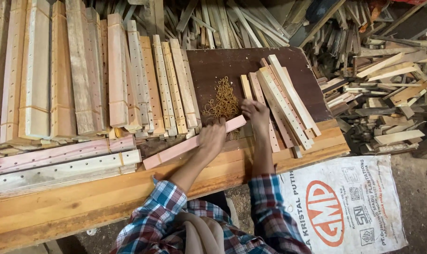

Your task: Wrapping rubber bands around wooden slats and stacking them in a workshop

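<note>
Left hand (pixel 212 136) gripping smooth pinkish wood slat (pixel 176 149); right hand (pixel 256 113) fingers curled, touching slat's end, beside tangled rubber bands (pixel 221 101).

Pinkish wooden slat (pixel 176 149) on an orange-brown bench (pixel 82 202); dark brown board (pixel 213 70) under tan rubber bands (pixel 222 101) — sleeves (pixel 152 216) plaid in blue, red, white — sack (pixel 364 207) white, with a red-orange oval.

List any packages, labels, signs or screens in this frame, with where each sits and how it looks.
Sack: flat by the bench's right end, lower right; white woven rectangle with a large red oval emblem and small black print and symbols.
No signs or screens in view.
</note>
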